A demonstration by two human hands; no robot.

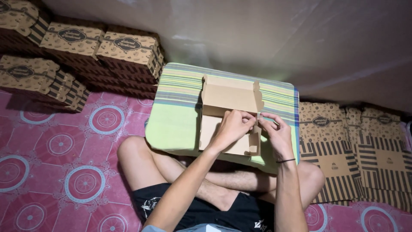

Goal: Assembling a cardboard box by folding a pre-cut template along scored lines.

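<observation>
The half-folded box (227, 116) under the left hand (231, 129) and right hand (274, 133) is plain brown cardboard, matt and smooth on its unprinted inner faces, and it lies on a pillow (176, 120) of soft woven cloth, striped along the top and plain pale green below, with a dull finish. The stacked finished boxes (77, 47) and the flat box blanks (356, 150) are the same matt cardboard with dark printed patterns and stripes. The pink floor mat (64, 150) looks like smooth vinyl with a faint sheen, the sheet behind (279, 38) like glossy, wrinkled plastic, and the shorts (206, 210) like black matt cloth.
</observation>
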